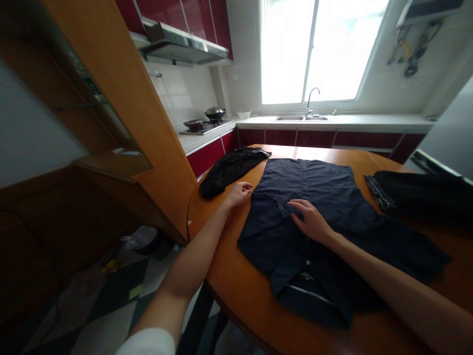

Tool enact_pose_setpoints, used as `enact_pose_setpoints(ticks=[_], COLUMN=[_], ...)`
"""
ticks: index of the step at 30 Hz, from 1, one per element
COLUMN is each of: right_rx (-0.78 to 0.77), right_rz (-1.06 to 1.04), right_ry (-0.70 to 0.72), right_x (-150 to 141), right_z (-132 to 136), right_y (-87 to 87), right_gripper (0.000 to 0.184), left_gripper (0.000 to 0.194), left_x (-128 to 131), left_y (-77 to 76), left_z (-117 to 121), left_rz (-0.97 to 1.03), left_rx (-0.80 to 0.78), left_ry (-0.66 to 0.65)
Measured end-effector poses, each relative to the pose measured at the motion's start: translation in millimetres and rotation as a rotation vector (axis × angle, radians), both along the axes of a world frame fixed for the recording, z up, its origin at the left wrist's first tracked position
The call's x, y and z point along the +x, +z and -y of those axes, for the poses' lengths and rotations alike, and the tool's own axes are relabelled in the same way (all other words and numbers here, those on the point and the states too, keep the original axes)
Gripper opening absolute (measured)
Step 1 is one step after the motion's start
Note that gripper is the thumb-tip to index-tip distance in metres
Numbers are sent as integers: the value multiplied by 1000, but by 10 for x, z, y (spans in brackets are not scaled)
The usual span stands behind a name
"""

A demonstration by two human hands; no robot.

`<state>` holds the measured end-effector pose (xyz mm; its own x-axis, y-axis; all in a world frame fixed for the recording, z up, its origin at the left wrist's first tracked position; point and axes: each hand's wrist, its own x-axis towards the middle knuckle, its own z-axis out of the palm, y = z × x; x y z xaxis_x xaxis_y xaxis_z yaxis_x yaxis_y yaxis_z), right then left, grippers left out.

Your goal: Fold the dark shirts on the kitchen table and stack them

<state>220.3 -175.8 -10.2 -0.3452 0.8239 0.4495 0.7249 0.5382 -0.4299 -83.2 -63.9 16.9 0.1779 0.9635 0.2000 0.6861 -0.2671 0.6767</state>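
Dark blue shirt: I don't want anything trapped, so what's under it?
The wooden table supports the shirt and shows past its edges; whether anything else lies beneath is hidden by the cloth.
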Motion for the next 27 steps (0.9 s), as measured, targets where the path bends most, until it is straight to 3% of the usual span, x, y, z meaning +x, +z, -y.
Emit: enact_pose_setpoints(ticks=[4,10,17,20,24,27], right_rx=[-10,-8,23,35,28,21], right_rz=[64,114,112,98,84,87], right_ry=[132,185,237,245,241,228], right_x=[-19,-35,-31,-21,-25,-32], right_z=[56,38,-36,-52,-38,-26], right_y=[29,20,-56,-85,-77,-67], right_gripper=[43,32,31,31,32,31], left_gripper=[25,29,16,16,37,39], left_x=[-32,-21,-7,21,155,375], left_y=[-11,-11,-112,-63,93,96], left_z=[-9,-21,-63,-49,105,330], left_rz=[-67,-173,-261,-245,-199,-219], left_rx=[-23,-9,59,123,234,277], left_ry=[-40,-129,14,65,52,-85])
